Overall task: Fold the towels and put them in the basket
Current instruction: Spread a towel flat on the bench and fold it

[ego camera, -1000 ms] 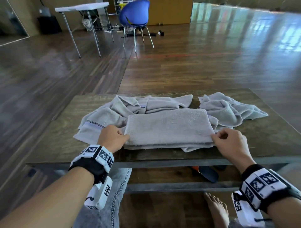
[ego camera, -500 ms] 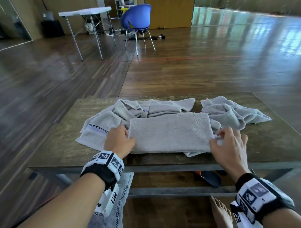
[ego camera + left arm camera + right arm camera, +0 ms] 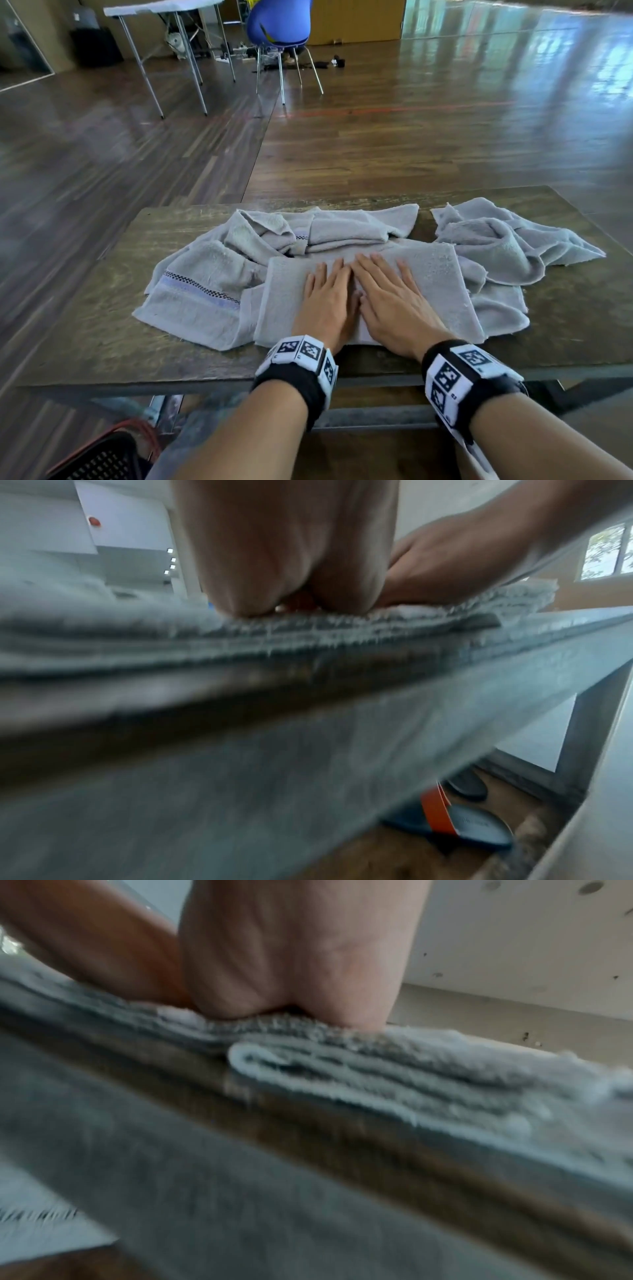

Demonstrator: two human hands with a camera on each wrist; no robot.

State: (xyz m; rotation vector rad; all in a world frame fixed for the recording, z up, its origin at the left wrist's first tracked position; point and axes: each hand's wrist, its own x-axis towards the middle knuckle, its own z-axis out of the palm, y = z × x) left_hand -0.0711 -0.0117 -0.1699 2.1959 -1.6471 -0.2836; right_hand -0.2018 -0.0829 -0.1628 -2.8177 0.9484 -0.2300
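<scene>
On folded towel (image 3: pixel 435 291): both palms flat.

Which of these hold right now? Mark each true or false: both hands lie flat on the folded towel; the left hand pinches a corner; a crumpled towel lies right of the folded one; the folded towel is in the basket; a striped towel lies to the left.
1. Both hands flat on the folded towel: true; left hand, right hand.
2. Left hand pinches a corner: false; its fingers lie straight.
3. Crumpled towel on the right: true.
4. Folded towel in the basket: false; it lies on the table.
5. Striped towel on the left: true.
</scene>
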